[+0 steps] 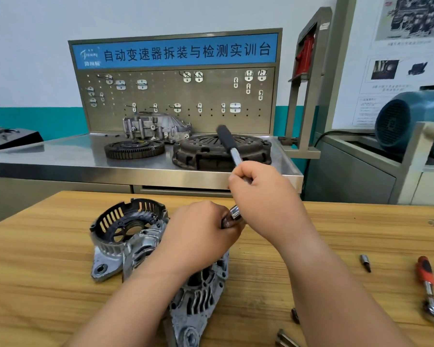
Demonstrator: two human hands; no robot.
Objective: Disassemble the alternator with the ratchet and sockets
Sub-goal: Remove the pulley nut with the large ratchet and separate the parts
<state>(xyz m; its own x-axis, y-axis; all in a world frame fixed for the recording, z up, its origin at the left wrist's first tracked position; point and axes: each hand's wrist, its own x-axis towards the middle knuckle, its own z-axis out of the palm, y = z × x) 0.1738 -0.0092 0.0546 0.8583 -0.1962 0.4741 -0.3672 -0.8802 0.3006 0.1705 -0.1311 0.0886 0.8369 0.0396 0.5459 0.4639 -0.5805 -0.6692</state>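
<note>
Bare left hand (198, 231), bare right hand (263, 196), forearms uncovered to the frame edge

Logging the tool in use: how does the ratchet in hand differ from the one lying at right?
The black-grip ratchet is gripped by the right hand at its chrome shank, handle tilted up and away, left hand gripping a knurled piece at its head; the red-grip ratchet lies flat on the table, untouched. Both have chrome shanks.

— How do we find the alternator (140, 249)?
— We see it on its side on the wooden table (48, 271), grey ribbed housing, black slotted end cover at far left.
— And the ratchet (229, 144)?
— Tilted above it, black grip uppermost, a knurled socket (229, 219) at its head.
</note>
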